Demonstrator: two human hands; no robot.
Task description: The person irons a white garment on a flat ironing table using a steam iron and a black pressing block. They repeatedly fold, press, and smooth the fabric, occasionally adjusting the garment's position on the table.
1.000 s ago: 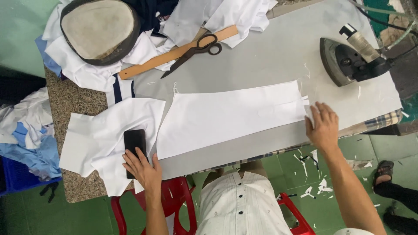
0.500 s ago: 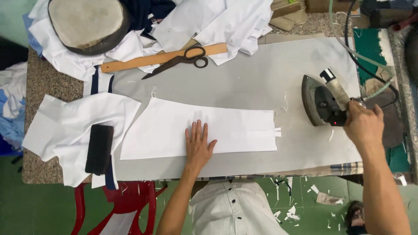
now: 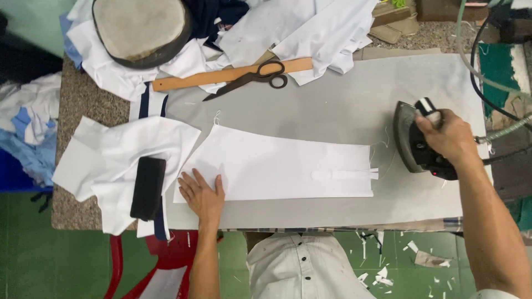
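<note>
Along the near edge of the grey surface (image 3: 332,99) lies a long white fabric panel (image 3: 277,169), flat and smooth, wider at its left end and tapering slightly toward the right. A narrow folded strip with a short slit marks its right end, and a loose thread curls from its upper left corner. The left hand (image 3: 202,195) rests palm down, fingers spread, on the panel's near left corner; its grip is open and holds nothing. The right hand (image 3: 448,135) is closed around the handle of a dark steam iron (image 3: 413,145), which stands on the surface near the right edge, just beside the panel's right end and apart from it. Black scissors (image 3: 252,77) lie across a wooden ruler (image 3: 221,75) toward the far edge. A dark rectangular block (image 3: 148,188) sits on white cloth pieces (image 3: 122,155) at the near left corner
</note>
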